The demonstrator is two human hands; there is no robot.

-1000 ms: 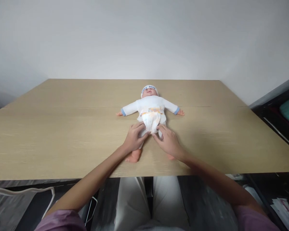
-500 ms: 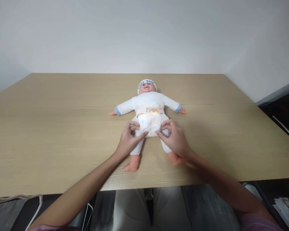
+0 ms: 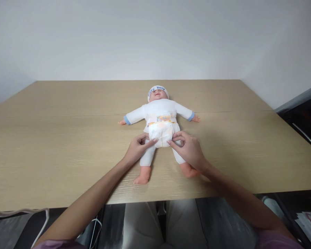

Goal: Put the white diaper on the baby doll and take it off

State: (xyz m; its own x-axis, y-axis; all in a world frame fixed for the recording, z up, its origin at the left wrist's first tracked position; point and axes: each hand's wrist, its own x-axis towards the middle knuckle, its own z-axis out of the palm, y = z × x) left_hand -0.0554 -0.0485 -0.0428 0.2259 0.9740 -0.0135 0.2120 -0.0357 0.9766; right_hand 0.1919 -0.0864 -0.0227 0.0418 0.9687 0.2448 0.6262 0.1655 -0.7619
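Observation:
A baby doll in a white suit with blue cuffs and a "Happy Baby" cap lies on its back, head away from me and arms spread. Around its hips sits a white diaper with an orange printed waistband. My left hand pinches the diaper's leg edge on the left, thumb on top and fingers against the doll's thigh. On the opposite side, my right hand pinches the other leg edge between thumb and fingers. Both fingertips partly hide the edges they grip.
The doll lies on a wide wooden table against a pale wall. A white cable runs along the front left edge. At the right stands a dark shelf, with papers lower down.
My left hand has slid slightly down and left along the diaper's leg edge. My right hand has shifted only a little lower. The doll stays in place.

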